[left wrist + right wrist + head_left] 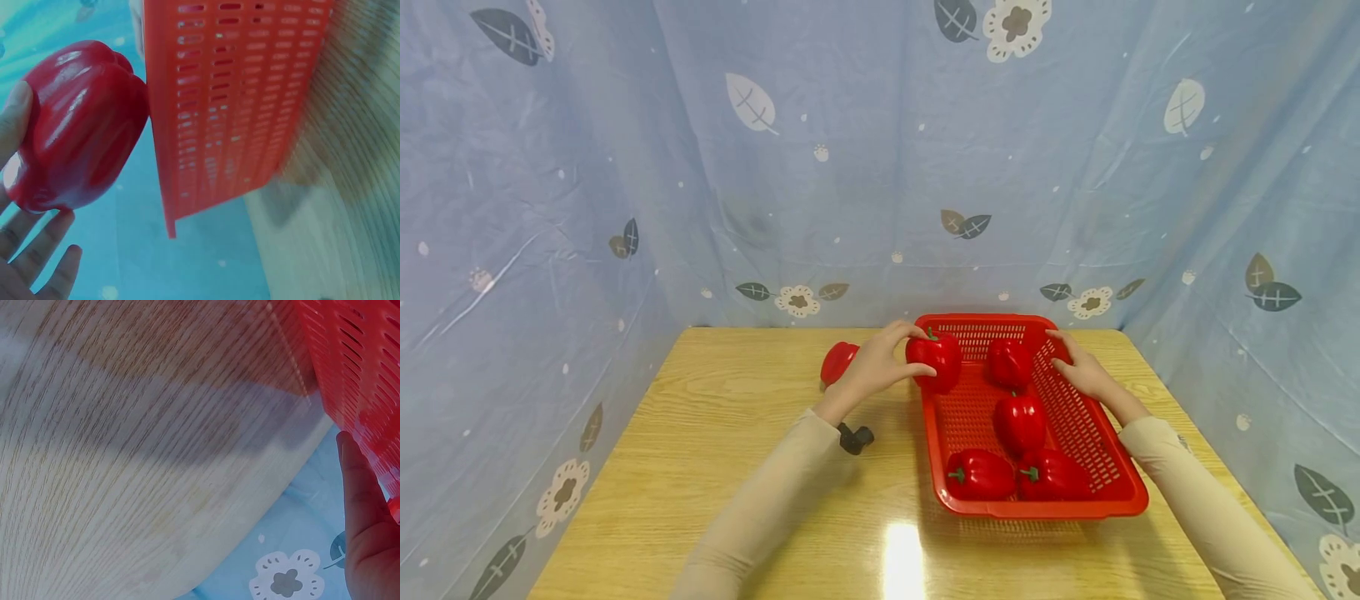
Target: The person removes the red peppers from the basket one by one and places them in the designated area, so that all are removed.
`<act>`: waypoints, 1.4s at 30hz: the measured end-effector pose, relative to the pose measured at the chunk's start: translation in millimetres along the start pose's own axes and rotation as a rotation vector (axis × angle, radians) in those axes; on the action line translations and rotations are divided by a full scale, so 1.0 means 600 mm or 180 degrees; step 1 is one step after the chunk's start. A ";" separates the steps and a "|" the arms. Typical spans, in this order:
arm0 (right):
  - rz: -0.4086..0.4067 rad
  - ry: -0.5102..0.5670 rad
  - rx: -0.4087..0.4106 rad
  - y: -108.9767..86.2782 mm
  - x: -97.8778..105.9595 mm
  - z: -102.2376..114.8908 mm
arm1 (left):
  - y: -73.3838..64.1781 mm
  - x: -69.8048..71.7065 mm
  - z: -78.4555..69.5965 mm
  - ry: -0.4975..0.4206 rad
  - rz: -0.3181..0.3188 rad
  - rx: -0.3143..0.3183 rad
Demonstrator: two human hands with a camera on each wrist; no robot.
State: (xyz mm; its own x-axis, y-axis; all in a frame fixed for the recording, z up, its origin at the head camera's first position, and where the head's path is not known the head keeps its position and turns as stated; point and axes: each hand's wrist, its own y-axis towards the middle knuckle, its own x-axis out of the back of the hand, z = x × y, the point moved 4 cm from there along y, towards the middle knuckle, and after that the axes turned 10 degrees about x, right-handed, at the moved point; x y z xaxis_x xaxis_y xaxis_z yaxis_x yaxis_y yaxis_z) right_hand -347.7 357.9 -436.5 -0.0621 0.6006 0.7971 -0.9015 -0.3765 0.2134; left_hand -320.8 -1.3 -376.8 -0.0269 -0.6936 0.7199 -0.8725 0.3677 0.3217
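Note:
My left hand (874, 367) holds a red bell pepper (937, 362) with a green stem, between thumb and fingers, at the left rim of the red plastic basket (932, 433). In the left wrist view this pepper (84, 125) is close against the basket's edge. Several other red bell peppers lie inside, one of them a pepper (1019, 423) near the middle. At the basket's right rim is my right hand (1086, 373), thumb and fingers spread, with no pepper between them. The right wrist view has one straight digit (362, 500) beside the perforated wall.
The basket stands on a wooden table (715, 467). Left of it lies a red rounded thing (838, 362), partly behind my left hand. A small black object (854, 438) shows beside the left sleeve. A blue patterned curtain (865, 167) hangs around the table.

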 end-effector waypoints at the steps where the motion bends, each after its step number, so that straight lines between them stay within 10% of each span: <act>1: 0.0001 -0.0002 0.0000 0.000 0.000 0.000 | -0.002 0.003 0.003 -0.0019 -0.0004 0.0009; 42: 0.0030 0.0073 0.0017 0.000 0.001 0.002 | -0.055 0.116 0.159 -0.0369 -0.0303 0.0558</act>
State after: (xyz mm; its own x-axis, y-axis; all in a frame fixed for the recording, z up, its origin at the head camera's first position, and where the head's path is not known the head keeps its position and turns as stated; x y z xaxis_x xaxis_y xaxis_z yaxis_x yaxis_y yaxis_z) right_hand -347.2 357.3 -435.3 -0.0804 0.6132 0.7859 -0.8986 -0.3858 0.2091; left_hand -340.4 -120.9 -395.9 0.0124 -0.7902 0.6127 -0.9449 0.1912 0.2657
